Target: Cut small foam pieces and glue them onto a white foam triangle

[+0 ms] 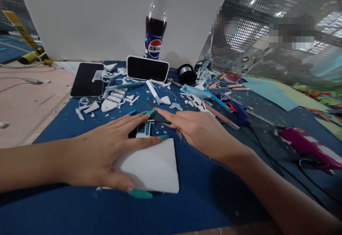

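My left hand, with long teal nails, lies spread and flat over a white foam board. Its fingertips rest on a small white piece with dark teal stripes at the board's far edge. My right hand is closed, index finger stretched forward, around a thin dark stick-like tool. That tool's tip reaches the striped piece; its exact kind is hidden by the fingers. Both hands meet over a blue mat.
White scraps litter the mat's far side. Behind stand a phone, a cola bottle and a wire spool. A tablet-like device lies left. Right are a blue glue gun, a magenta object and cables.
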The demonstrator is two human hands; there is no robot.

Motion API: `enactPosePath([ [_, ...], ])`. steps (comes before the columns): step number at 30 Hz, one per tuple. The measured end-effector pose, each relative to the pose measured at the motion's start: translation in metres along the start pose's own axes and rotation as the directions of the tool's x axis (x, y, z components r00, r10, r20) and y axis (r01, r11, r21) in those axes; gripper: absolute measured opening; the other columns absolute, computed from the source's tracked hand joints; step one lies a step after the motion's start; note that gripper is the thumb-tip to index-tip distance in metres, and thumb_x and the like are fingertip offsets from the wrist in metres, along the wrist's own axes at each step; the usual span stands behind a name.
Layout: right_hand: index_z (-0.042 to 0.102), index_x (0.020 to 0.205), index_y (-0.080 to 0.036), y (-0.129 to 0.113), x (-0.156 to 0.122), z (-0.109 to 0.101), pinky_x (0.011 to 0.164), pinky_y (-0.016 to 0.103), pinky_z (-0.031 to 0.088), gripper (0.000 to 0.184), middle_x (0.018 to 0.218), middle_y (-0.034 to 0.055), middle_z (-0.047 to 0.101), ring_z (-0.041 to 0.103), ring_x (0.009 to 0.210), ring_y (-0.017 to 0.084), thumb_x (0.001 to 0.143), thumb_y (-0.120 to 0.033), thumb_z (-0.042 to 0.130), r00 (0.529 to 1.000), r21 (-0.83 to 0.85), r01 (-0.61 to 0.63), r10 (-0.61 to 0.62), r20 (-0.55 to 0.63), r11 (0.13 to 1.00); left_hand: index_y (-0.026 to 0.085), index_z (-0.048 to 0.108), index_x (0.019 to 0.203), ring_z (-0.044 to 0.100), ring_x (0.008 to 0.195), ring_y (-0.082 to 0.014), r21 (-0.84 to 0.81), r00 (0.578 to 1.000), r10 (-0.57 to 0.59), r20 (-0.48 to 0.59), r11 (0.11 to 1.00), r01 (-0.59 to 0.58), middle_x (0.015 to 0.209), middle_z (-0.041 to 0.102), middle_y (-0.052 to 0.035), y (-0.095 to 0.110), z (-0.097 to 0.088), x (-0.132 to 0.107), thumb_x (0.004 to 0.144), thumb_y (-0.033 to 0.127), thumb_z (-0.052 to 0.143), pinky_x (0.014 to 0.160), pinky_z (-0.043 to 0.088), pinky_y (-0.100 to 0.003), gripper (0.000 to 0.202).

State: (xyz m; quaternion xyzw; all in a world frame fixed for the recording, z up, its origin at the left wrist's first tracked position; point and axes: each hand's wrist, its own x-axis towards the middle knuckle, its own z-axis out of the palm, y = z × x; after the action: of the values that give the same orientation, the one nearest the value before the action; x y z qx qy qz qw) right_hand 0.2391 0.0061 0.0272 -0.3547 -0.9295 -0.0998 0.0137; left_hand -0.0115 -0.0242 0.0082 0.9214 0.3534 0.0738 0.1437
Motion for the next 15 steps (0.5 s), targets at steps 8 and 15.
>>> enactPosePath([
  [8,0.052,0.076,-0.015,-0.004,-0.002,-0.006,0.048,0.024,0.026,0.015,0.06,0.001,0.057,0.056,0.055,0.015,0.091,-0.018,0.051,0.996,0.026,-0.087,0.087,-0.014,0.996,0.047,0.027,0.141,0.023,0.139,-0.0408,-0.076,0.996,0.053,0.076,0.996,-0.047,0.158,0.012,-0.0028,-0.009,-0.007,0.001,0.072,0.072,0.057,0.102,0.037,-0.058,0.079],
  [15,0.05,0.079,-0.016,-0.01,-0.002,-0.003,0.051,0.024,0.029,0.012,0.067,0.0033,0.061,0.059,0.061,0.016,0.088,-0.008,0.048,0.992,0.116,-0.12,0.115,0.049,0.986,0.049,0.019,0.143,0.02,0.136,-0.0498,-0.063,0.979,0.058,0.193,0.997,-0.047,0.158,0.001,-0.0034,-0.006,-0.015,0.001,0.059,0.072,0.068,0.099,0.033,-0.067,0.1],
])
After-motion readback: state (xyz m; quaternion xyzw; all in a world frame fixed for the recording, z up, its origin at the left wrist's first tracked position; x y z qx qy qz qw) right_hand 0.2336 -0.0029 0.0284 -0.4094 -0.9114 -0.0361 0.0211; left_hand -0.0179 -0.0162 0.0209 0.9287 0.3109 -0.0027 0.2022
